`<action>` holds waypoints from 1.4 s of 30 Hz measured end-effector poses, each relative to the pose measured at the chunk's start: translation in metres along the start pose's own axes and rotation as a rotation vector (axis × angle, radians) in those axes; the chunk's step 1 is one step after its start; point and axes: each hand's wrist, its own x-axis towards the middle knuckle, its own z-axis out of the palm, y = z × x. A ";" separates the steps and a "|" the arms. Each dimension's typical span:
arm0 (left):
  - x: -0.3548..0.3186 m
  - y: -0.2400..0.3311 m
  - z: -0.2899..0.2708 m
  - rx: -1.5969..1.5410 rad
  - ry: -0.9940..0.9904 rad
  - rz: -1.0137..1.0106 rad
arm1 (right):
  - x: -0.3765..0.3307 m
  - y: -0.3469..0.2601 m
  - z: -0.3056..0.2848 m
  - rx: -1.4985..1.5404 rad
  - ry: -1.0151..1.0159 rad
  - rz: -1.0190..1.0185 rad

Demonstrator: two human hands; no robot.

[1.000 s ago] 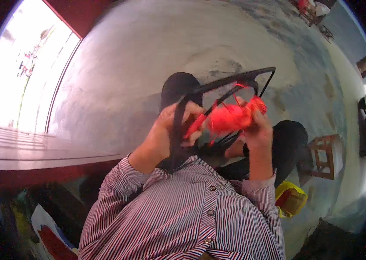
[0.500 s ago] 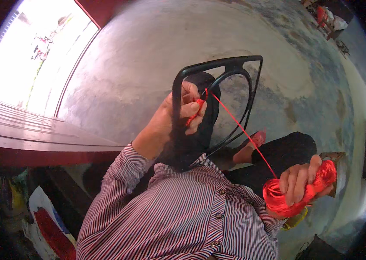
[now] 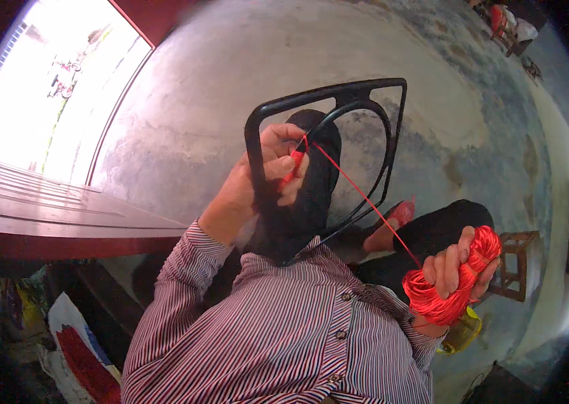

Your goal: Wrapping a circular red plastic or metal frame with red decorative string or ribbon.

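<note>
A black open frame (image 3: 358,93) with a rounded inner loop stands upright in front of my body, over my knee. My left hand (image 3: 237,195) reaches inside it, fingers and thumb closed round the loop where red cord (image 3: 294,161) is wound in tight turns. From this winding a taut strand (image 3: 365,196) slants down to the right. It runs to a bundled hank of shiny red cord (image 3: 436,304), which my right hand (image 3: 447,268) grips near my right knee. The palm sides of both hands are mostly hidden.
On the left is a brown panelled wooden surface (image 3: 62,202), below a bright doorway (image 3: 49,81). A small wooden stool (image 3: 520,269) and a yellow object (image 3: 465,333) lie beyond my right hand. A white and red bag (image 3: 79,350) sits at lower left.
My right hand and the hank have moved up and slightly left. The frame and my left hand have shifted a little left, with the cord still taut between them.
</note>
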 end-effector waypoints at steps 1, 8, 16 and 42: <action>-0.001 -0.001 -0.006 -0.011 -0.021 0.013 | 0.001 0.001 0.001 0.009 -0.009 -0.008; -0.003 -0.004 -0.001 0.072 0.169 -0.013 | 0.011 0.024 -0.057 0.272 0.306 0.040; -0.008 -0.023 0.031 -0.114 0.119 -0.079 | 0.077 0.054 0.054 -0.244 0.344 0.190; -0.006 -0.016 0.044 0.133 0.088 -0.078 | 0.057 0.053 -0.015 -0.109 0.392 -0.116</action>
